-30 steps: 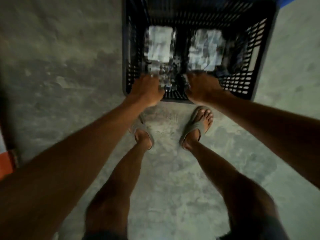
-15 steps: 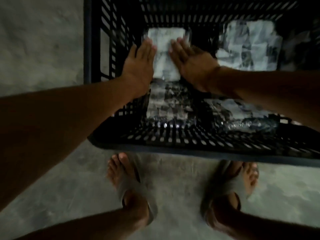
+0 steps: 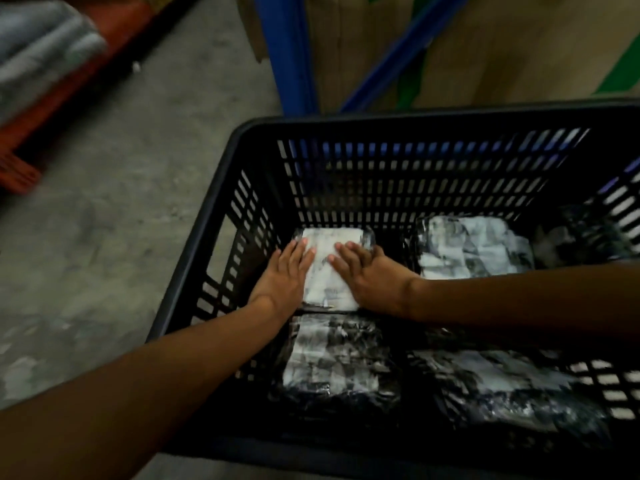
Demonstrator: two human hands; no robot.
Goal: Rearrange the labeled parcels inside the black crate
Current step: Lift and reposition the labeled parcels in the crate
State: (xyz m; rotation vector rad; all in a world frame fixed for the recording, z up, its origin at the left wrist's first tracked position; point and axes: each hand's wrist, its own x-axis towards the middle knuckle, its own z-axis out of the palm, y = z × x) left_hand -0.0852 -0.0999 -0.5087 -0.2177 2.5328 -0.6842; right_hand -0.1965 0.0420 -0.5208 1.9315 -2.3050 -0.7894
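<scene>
Now both hands, left hand (image 3: 281,279) and right hand (image 3: 370,276), lie flat with fingers extended, gripping nothing, on the white-labeled parcel (image 3: 329,268) mid-frame inside the black crate (image 3: 221,202); wrapped in film, it looks soft, slippery, best grasped by its side edges.

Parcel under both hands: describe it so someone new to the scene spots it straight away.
Find the black crate on the concrete floor and look into its far left corner. The parcel there lies flat, with the left hand and the right hand pressed on its two sides. Its top is almost wholly white label, whereas the other parcels look dark and crinkled, and it alone is touched.
</scene>
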